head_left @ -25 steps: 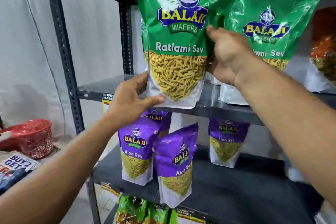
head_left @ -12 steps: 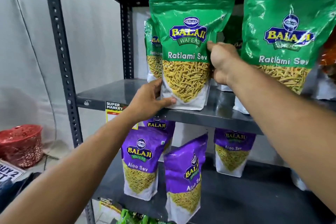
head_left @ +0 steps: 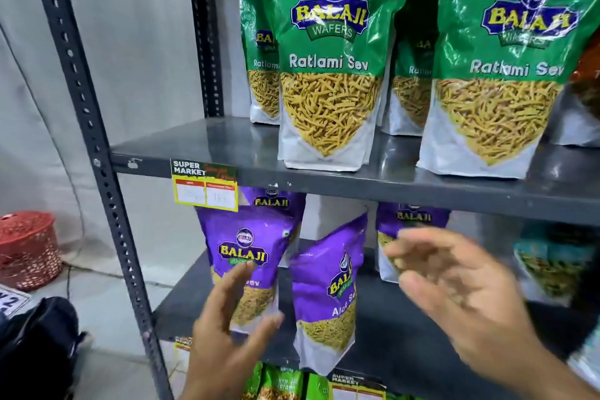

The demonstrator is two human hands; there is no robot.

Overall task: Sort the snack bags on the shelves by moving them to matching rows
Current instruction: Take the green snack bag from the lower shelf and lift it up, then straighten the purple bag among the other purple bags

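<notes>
With green bags [head_left: 328,75] upright on the upper shelf [head_left: 201,153] at 12 o'clock, both hands, left [head_left: 227,328] and right [head_left: 461,295], hang spread and empty before the purple bags [head_left: 328,295] at 6 o'clock, probably next for straightening.

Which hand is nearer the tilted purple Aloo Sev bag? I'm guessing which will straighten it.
Hard to call; perhaps left. The left hand is open just left of the tilted purple bag; the right hand hovers open just right.

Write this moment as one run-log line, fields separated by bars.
left hand: open, empty | right hand: open, empty | green bag: upright on upper shelf | purple bags: lower shelf
</notes>
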